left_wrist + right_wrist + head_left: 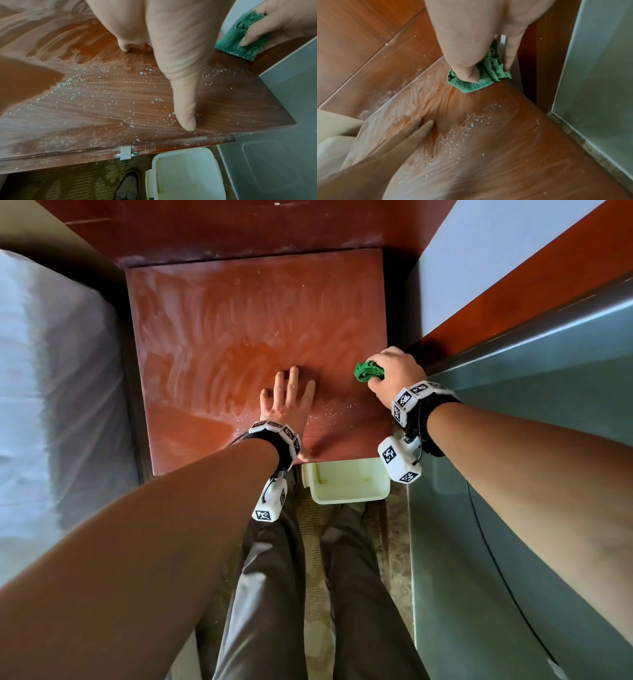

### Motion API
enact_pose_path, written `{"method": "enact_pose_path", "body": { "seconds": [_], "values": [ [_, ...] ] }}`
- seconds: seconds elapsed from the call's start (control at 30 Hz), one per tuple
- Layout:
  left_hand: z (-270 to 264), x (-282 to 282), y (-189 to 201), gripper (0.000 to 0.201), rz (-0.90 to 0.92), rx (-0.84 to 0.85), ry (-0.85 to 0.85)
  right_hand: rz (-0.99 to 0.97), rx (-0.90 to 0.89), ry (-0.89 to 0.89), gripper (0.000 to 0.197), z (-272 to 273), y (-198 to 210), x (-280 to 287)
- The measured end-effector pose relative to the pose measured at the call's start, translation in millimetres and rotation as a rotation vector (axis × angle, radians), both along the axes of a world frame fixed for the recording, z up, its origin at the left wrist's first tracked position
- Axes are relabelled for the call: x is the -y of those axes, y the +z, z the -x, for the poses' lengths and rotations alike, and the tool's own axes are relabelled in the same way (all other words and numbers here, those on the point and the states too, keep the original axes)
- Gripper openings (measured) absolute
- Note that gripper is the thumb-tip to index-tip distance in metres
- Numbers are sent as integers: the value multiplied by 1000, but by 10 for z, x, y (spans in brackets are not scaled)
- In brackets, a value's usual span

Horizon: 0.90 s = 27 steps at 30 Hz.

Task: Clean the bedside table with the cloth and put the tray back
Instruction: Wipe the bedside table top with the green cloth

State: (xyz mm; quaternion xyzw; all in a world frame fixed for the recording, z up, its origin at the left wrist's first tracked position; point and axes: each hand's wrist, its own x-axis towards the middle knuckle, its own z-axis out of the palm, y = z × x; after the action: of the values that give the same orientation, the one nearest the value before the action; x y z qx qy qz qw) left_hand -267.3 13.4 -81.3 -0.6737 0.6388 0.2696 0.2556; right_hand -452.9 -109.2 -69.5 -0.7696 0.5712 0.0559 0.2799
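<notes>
The reddish wooden bedside table (212,330) (77,108) (513,155) carries white wipe streaks and scattered white crumbs (106,86) (453,142) near its front. My left hand (287,398) (171,54) lies flat on the top, fingers straight and spread. My right hand (390,371) (471,47) grips a bunched green cloth (368,371) (240,39) (477,79) and presses it on the table's right edge. A pale tray-like plastic container (346,496) (187,174) sits on the floor below the front edge.
A bed with pale sheets (51,392) stands left of the table. A grey-green panel (548,474) (599,67) and a wooden frame (513,289) close in the right side. My legs (342,594) and a shoe (127,185) stand on patterned carpet.
</notes>
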Motion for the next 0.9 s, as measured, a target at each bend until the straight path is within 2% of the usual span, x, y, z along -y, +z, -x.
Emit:
{"method": "enact_pose_path", "body": {
  "seconds": [0.23,0.5,0.6,0.73,0.8,0.9],
  "values": [
    [57,-17,-15,162,55,87,-36,7,9,155,25,231,29,-329],
    [58,-6,23,163,36,84,-29,-213,-114,269,27,476,35,-731],
    [55,-7,30,163,31,71,-26,-273,-140,309,27,497,52,-734],
    [41,-19,28,162,42,59,-28,-435,-285,397,25,443,120,-613],
    [38,-20,23,163,47,57,-22,-481,-261,329,22,414,176,-508],
    [32,-24,14,163,52,52,-19,-387,-78,74,16,355,238,-296]
  ]
}}
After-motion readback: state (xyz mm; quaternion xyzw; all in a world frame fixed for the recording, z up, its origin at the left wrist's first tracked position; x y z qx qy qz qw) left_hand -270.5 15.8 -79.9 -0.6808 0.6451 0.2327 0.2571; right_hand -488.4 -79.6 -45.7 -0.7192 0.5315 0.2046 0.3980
